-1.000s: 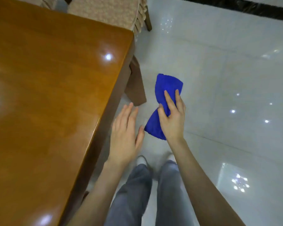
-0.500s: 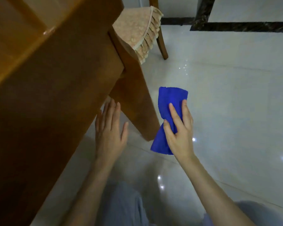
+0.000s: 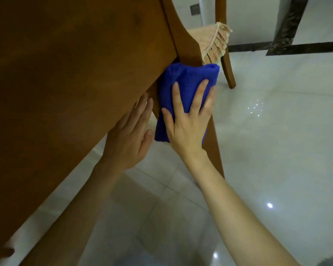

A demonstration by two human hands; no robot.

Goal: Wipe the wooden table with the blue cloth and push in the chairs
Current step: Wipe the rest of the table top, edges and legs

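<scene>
The camera looks up from low beside the wooden table [image 3: 69, 89], so its dark underside and side panel fill the left half of the view; the top surface is not visible. The blue cloth [image 3: 173, 89] is folded into an oblong pad. Its long axis runs from lower left to upper right, following the table leg [image 3: 188, 50], against which it is pressed. The right hand [image 3: 186, 123] lies flat on the cloth with fingers [image 3: 201, 93] spread wide, holding it against the leg. The cloth's lower end is covered by the palm. The left hand [image 3: 129, 135] rests open just beside the cloth, fingers extended; their tips are hidden behind the panel edge. Behind the leg stands a chair [image 3: 213, 41] with a fringed beige cushion, mostly hidden and cut off at the top. The white tiled floor [image 3: 277, 141] is glossy.
</scene>
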